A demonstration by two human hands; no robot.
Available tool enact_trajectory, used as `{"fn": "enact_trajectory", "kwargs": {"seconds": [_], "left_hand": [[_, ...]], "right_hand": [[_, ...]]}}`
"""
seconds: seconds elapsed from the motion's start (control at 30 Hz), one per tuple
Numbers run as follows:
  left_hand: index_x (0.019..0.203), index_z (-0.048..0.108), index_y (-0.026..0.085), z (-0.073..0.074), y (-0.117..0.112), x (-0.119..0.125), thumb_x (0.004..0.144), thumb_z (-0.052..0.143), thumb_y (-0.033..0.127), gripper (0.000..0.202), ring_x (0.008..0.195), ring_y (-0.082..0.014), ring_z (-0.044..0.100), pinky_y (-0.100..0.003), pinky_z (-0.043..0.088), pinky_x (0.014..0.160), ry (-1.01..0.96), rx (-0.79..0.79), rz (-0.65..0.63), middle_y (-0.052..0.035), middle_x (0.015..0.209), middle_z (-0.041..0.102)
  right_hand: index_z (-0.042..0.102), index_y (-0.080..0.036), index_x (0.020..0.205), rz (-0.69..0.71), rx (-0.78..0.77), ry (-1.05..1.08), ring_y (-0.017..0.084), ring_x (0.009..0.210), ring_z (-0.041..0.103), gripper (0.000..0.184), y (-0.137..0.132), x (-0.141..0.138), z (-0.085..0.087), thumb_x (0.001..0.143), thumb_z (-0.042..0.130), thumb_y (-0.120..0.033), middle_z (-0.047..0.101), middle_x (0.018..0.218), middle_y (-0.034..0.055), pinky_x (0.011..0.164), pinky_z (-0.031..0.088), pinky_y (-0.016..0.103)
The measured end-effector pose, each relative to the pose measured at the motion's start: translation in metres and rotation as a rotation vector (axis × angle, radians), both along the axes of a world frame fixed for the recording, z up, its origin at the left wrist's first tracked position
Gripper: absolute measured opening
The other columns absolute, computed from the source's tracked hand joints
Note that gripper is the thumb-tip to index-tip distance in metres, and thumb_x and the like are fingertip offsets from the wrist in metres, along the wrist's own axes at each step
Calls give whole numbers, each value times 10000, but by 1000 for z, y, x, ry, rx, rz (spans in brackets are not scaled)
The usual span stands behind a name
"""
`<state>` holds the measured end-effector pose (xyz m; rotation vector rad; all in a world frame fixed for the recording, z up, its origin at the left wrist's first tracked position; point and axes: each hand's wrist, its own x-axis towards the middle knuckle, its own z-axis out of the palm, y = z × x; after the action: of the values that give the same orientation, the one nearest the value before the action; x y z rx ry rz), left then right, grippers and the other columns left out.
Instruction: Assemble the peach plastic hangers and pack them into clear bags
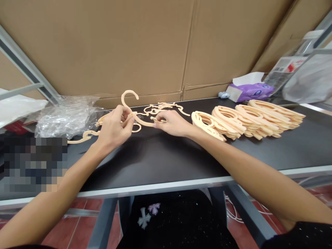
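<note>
A peach-coloured plastic hanger [123, 100] is held up over the black tabletop, its hook pointing upward. My left hand [114, 126] is closed on it just below the hook, thumb and fingers pinched together and hiding part of the middle. My right hand [172, 122] pinches the end of the hanger's right arm, where a small curled tip shows by the fingers. The left arm of the hanger [85, 137] sticks out past my left wrist. A ring-shaped peach piece [137, 128] shows under the hanger, and thin curved peach pieces [155, 109] lie tangled behind my hands.
Several stacks of flat peach hanger pieces [249, 121] lie to the right. Behind them are a purple tissue pack [255, 92] and a clear plastic container [290, 62]. Crumpled clear plastic bags [68, 117] sit at left. A cardboard wall [116, 45] closes off the back.
</note>
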<state>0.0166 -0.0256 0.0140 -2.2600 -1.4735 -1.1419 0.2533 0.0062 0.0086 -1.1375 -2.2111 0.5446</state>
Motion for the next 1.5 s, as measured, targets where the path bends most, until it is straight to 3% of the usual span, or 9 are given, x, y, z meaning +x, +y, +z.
{"fn": "enact_trajectory", "kwargs": {"seconds": [0.43,0.6,0.67,0.8,0.9,1.17,1.33,1.5], "left_hand": [[976,555,226,5,-5,4,883,602,288,121,866,-227,662,-350,548,775,93,38,72,-71,997,672],[943,598,213,7,-12,7,873,655,326,144,1041,-326,604,-445,524,833,209,234,161,-130,1089,613],[947,614,213,8,-15,10,872,670,324,145,1058,-335,590,-478,503,886,263,286,112,-129,1082,613],[1034,622,181,4,-16,15,949,565,288,148,985,-292,618,-455,492,907,420,146,-203,-110,1019,674],[1039,627,151,-3,-12,15,972,529,286,180,939,-280,637,-432,487,878,485,7,-313,-115,986,704],[880,628,181,-12,-5,11,974,506,208,156,824,-229,634,-367,454,792,476,-143,-409,-57,856,702],[864,624,182,-12,-7,13,930,524,188,120,836,-247,629,-375,463,780,484,-188,-333,-65,858,681],[852,622,187,-11,-10,14,918,521,201,122,857,-258,629,-380,476,762,492,-217,-247,-79,899,673]], "right_hand": [[655,-171,758,72,-18,32,154,729,537,155,1,-1,-3,888,641,-254,642,752,-1,691,365,287],[669,-154,803,116,-105,8,146,717,517,150,-3,-1,1,892,624,-266,624,750,0,668,352,277],[676,-147,810,136,-114,-8,141,710,504,152,-4,-1,2,890,616,-261,615,742,-3,664,343,275],[693,-134,818,179,-113,-39,133,700,491,186,-5,-2,1,891,619,-288,608,733,-6,658,327,275],[702,-131,816,198,-123,-54,130,696,498,224,-6,-2,0,905,607,-314,626,737,-1,652,322,274],[718,-143,775,165,-118,-53,125,694,502,168,-7,-2,2,830,656,-289,634,715,-17,659,324,269],[667,-166,645,61,-94,-11,127,630,457,327,-6,1,9,885,599,-376,570,598,-21,629,313,289],[710,-165,653,30,-194,84,152,781,609,238,-4,2,11,847,571,-171,731,782,19,716,409,269]]}}
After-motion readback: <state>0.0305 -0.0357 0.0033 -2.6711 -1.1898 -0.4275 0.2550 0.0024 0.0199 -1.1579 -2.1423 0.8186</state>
